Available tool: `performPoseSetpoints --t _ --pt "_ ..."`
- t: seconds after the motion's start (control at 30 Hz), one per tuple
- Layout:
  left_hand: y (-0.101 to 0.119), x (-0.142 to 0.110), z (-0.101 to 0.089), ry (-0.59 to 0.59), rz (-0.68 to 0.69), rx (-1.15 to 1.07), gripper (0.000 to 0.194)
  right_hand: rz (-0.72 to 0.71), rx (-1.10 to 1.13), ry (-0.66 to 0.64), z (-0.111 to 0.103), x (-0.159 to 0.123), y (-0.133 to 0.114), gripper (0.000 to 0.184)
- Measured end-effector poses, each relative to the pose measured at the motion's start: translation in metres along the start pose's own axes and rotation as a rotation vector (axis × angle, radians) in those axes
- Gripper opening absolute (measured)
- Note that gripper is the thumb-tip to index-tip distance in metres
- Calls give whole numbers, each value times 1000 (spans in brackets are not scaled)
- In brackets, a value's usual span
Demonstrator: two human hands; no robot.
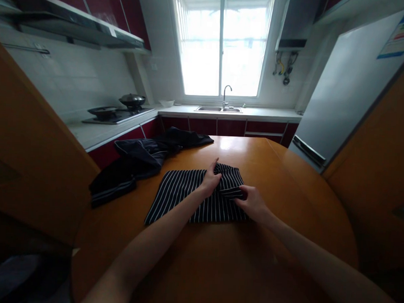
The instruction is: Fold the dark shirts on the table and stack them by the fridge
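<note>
A black cloth with white stripes [178, 188], perhaps a folded garment, lies flat on the table in front of me. Its right part is turned over, with the stripes of the flap running another way. My left hand [211, 179] rests on the cloth beside that flap, index finger stretched out and thumb apart; its other fingers are mostly hidden. At the right end, my right hand [251, 203] pinches the edge of the folded flap between thumb and fingers, lifting it slightly.
A dark crumpled garment [139, 155] with pale stripes lies along the round wooden table's [300, 209] left edge. Beyond stand a counter with a sink [219, 109], a stove with pans [132, 100], and a fridge [342, 86] at right.
</note>
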State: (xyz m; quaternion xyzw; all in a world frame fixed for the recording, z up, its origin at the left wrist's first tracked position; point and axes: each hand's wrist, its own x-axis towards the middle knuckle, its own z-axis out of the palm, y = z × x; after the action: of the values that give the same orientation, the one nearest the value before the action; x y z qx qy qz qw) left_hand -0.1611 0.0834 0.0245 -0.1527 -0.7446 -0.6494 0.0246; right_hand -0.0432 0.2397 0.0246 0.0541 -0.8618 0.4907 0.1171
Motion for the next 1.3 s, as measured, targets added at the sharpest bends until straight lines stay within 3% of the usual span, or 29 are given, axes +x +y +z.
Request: performPoseSetpoints --t 0.2,0.3,0.4,0.53,0.73,0.9,1.13,1.3 --pt "43 29 -21 -63 -125 -206 83 -255 -151 62 16 -3 -58 27" --pt "61 39 -47 -93 -178 -201 80 -349 -233 23 36 2 -84 31" --pt "65 43 -82 -90 -222 -173 80 -391 -313 -58 63 5 -106 32" --pt "49 35 -134 -69 -248 -158 82 -433 -449 -133 104 3 -124 28" --pt "-8 4 -188 -12 -307 -203 85 -513 -576 -258 167 -4 -123 21" --pt "-39 -9 -200 10 -344 -245 85 -534 -621 -344 189 -7 -115 17" --pt "-14 -3 -207 -47 -299 -309 87 -559 -643 -310 192 -4 -125 20" --pt "-16 -10 -217 -18 -330 -250 85 -569 -646 -336 201 -5 -129 23"
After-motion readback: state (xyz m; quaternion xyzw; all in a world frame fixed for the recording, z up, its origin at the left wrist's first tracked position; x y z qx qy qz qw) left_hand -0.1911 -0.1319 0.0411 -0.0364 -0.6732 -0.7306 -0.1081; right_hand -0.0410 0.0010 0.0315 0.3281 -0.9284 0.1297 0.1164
